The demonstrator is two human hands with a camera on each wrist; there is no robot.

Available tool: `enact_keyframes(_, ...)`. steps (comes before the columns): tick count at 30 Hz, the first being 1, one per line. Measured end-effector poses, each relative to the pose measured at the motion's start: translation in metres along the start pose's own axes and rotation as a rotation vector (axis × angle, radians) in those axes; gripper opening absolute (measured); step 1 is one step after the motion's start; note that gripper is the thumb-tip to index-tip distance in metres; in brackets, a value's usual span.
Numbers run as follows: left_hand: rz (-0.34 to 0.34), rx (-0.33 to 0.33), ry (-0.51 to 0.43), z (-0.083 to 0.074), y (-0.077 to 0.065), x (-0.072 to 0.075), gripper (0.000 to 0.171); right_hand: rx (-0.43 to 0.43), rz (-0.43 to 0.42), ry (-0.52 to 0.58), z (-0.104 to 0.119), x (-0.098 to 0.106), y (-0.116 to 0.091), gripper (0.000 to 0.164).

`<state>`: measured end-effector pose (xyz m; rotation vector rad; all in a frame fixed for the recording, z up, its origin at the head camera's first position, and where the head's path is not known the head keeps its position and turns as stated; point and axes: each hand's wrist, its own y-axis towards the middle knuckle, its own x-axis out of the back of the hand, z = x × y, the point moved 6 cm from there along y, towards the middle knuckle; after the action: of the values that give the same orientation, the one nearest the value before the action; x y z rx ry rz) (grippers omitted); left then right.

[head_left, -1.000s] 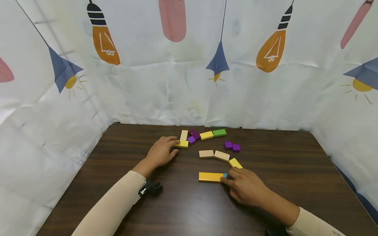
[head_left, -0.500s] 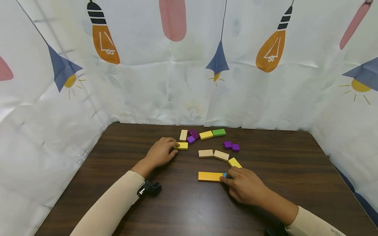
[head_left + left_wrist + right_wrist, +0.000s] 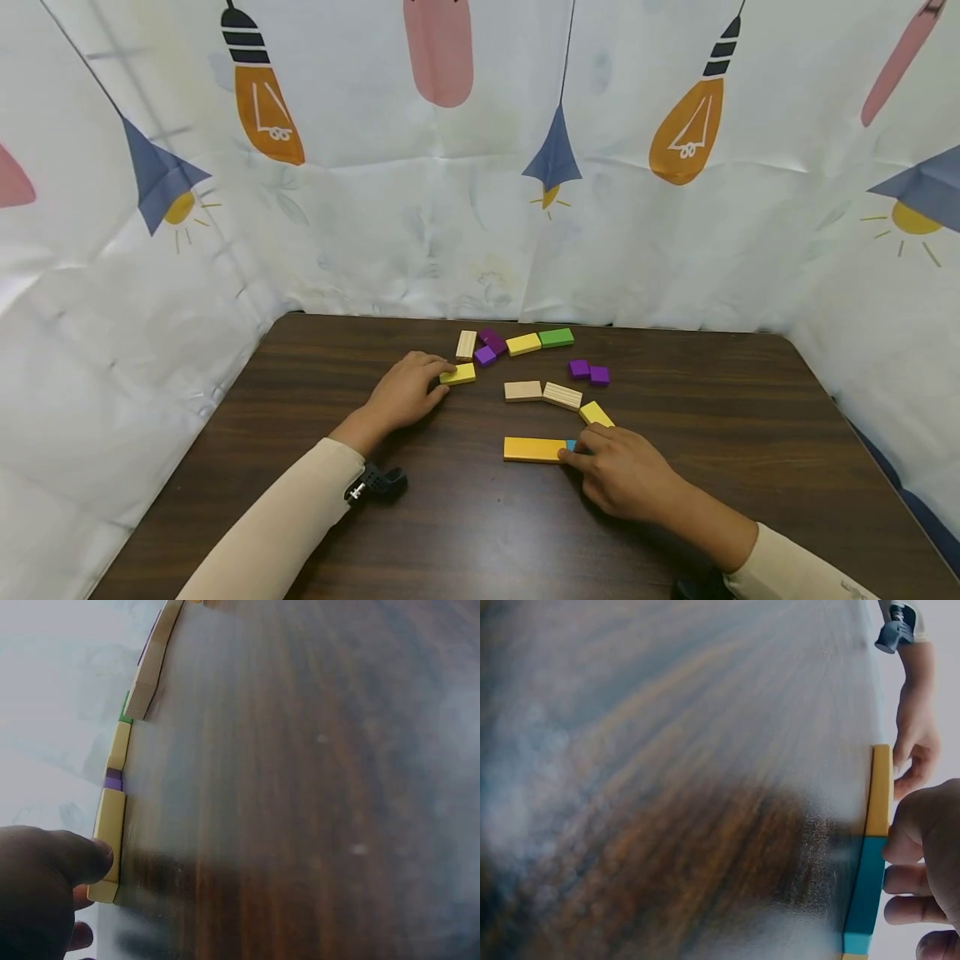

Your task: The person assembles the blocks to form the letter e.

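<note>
My left hand [image 3: 408, 387] is at a yellow block [image 3: 460, 375] left of centre on the dark table, thumb and a finger at its left end. In the left wrist view, the thumb overlaps the side of this yellow block [image 3: 111, 821], with other fingers behind. My right hand [image 3: 630, 475] rests on a blue block [image 3: 866, 881], which the hand mostly covers in the head view. The fingertips touch its top. End to end with the blue block lies a long orange block [image 3: 534, 450]. Another yellow block [image 3: 597, 413] lies just beyond the right hand.
Behind the left hand's block lie a striped wooden block [image 3: 466, 344], purple blocks [image 3: 486, 356], a yellow block [image 3: 523, 344] and a green block [image 3: 557, 337]. Two wooden blocks [image 3: 522, 392] and two more purple blocks [image 3: 598, 376] lie mid-table. A printed curtain [image 3: 420, 233] stands behind the table [image 3: 450, 533].
My left hand has drawn its yellow block slightly toward me, away from the striped wooden block, and turned it a little. My right hand has stayed in place.
</note>
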<state>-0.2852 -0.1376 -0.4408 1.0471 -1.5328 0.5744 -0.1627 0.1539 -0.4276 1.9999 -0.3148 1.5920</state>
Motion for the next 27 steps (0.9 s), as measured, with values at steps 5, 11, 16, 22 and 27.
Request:
enact_keyframes(5, 0.021, -0.021, -0.003, -0.002, 0.002, -0.002, 0.031, 0.001, -0.007, 0.009, -0.001, -0.002, 0.0, 0.035)
enact_keyframes(11, 0.051, -0.024, -0.007, -0.005, 0.002, -0.004, 0.033, 0.0, -0.004, 0.007, -0.001, -0.003, 0.0, 0.036)
enact_keyframes(16, 0.061, -0.021, -0.014, -0.005, 0.004, -0.006, 0.038, -0.005, -0.009, 0.012, -0.002, -0.002, 0.0, 0.036)
enact_keyframes(22, 0.067, -0.032, -0.016, -0.004, 0.006, -0.01, 0.038, -0.009, -0.004, 0.021, -0.004, -0.003, 0.0, 0.035)
enact_keyframes(27, 0.069, -0.057, -0.017, -0.005, 0.006, -0.011, 0.039, -0.003, -0.013, 0.019, -0.004, -0.004, -0.001, 0.035)
